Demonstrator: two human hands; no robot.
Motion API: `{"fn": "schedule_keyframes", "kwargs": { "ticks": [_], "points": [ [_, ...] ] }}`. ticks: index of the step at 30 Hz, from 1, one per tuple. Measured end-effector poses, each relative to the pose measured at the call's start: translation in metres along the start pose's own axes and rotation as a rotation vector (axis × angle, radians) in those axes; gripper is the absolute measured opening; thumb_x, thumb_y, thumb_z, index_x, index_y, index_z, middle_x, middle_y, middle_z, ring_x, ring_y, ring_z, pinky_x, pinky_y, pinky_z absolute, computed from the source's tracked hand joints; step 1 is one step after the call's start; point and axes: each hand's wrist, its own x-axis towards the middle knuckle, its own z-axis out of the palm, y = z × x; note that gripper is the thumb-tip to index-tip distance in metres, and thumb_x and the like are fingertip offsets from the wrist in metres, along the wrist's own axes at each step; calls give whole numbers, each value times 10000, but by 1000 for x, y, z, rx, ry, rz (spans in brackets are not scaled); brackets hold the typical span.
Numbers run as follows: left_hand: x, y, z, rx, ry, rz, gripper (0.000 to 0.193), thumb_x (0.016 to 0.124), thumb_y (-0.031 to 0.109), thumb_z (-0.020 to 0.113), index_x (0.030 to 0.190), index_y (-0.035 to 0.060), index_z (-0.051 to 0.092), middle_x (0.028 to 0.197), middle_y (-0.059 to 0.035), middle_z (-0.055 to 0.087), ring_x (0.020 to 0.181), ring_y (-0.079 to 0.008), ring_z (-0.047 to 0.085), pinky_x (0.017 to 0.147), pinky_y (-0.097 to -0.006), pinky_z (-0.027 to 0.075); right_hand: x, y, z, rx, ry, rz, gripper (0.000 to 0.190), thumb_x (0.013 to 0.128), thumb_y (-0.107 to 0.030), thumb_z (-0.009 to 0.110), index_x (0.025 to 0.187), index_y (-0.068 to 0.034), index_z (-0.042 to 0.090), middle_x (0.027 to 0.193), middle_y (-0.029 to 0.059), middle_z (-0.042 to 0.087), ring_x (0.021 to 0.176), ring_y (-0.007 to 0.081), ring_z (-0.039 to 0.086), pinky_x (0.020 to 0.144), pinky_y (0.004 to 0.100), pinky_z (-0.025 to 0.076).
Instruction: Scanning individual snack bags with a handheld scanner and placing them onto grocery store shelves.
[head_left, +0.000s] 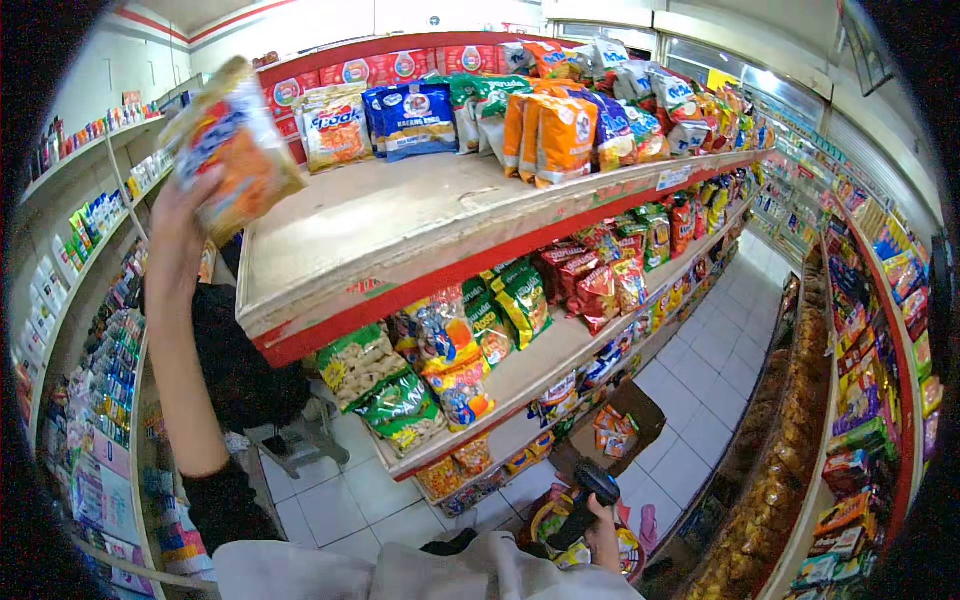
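My left hand (182, 214), arm raised, grips a snack bag (238, 154) in white, gold and orange above the left end of the top shelf (330, 232). The bag is blurred and tilted. A similar gold-edged bag (335, 129) stands on that shelf, beside blue peanut bags (411, 120). Low down at the bottom of the view, my right hand (602, 531) holds a black handheld barcode scanner (581, 506). Beneath that hand is a basket or tub (636, 559) of packaged goods, partly hidden by the hand and scanner.
Below hangs a second shelf (559, 341) with peanut and snack bags. An open cardboard box (651, 409) with orange packets sits on the tiled floor (697, 352). Stocked shelving (862, 300) lines the right; wall shelves (82, 255) line the left. A black object (232, 352) stands behind my left arm.
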Motion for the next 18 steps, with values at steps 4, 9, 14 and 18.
{"fn": "schedule_keyframes", "kwargs": {
  "ticks": [4,9,14,18],
  "points": [
    [74,-46,17,310,-113,-8,480,714,215,670,1085,-27,485,976,-86,582,861,-143,566,780,-260,442,29,15,2,-14,-76,-16,508,722,-322,626,1037,28,435,1187,252,421,1069,388,445,891,488,372],
    [128,-87,24,519,-248,-221,546,671,238,712,1086,-37,489,969,-84,574,843,-131,540,778,-242,411,62,44,-6,52,-16,-92,486,717,-326,640,1009,25,475,1147,248,454,1031,421,462,870,511,382],
    [159,-113,34,518,-326,-143,630,592,248,770,1064,-66,494,976,-123,582,877,-166,559,791,-294,437,81,63,-7,-4,242,27,479,753,-281,614,1079,22,438,904,176,550,1041,414,455,894,547,345],
    [168,-123,35,675,-311,-112,910,503,357,804,1157,-96,363,1006,-158,540,954,-212,527,875,-308,391,86,70,4,72,146,-50,389,761,-281,606,987,12,486,858,150,547,1055,403,447,904,545,339]
  ]
}}
